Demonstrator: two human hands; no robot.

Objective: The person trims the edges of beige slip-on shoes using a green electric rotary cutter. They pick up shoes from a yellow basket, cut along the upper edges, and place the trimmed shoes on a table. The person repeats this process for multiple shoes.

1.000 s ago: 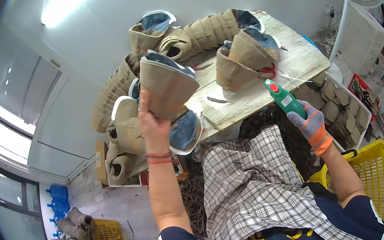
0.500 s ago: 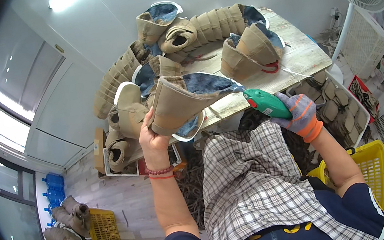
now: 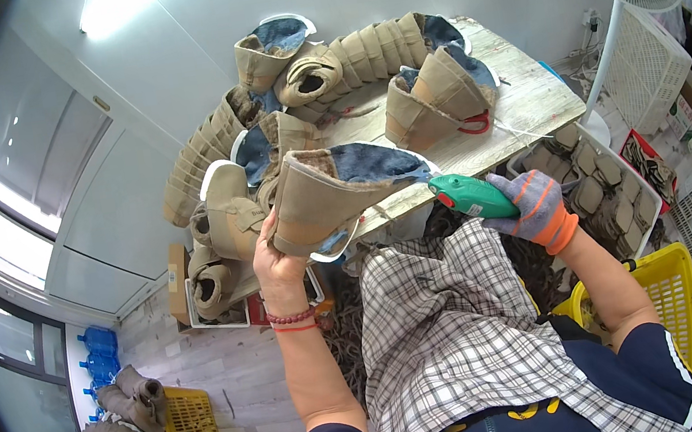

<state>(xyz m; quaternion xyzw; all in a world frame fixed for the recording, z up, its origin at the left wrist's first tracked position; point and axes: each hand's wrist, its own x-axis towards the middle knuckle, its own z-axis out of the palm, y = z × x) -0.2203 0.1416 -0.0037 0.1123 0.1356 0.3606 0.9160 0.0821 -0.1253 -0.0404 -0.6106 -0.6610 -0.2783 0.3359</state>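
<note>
We get bright, cool-white room light. Lamp tube (image 3: pixel 120 6), upper left, burns out to white; window (image 3: pixel 7 238) at left edge also blown out, with violet-blue fringe. Small reflections on glass panes (image 3: pixel 14 341), lower left. Shadows soft; we find deepest dark beneath table (image 3: pixel 528 86), mid-frame. Green tool (image 3: pixel 479 197) and checked apron (image 3: pixel 433 319) look fairly crisp. Toward rim, fisheye bend, softer detail; corners fall to black.
</note>
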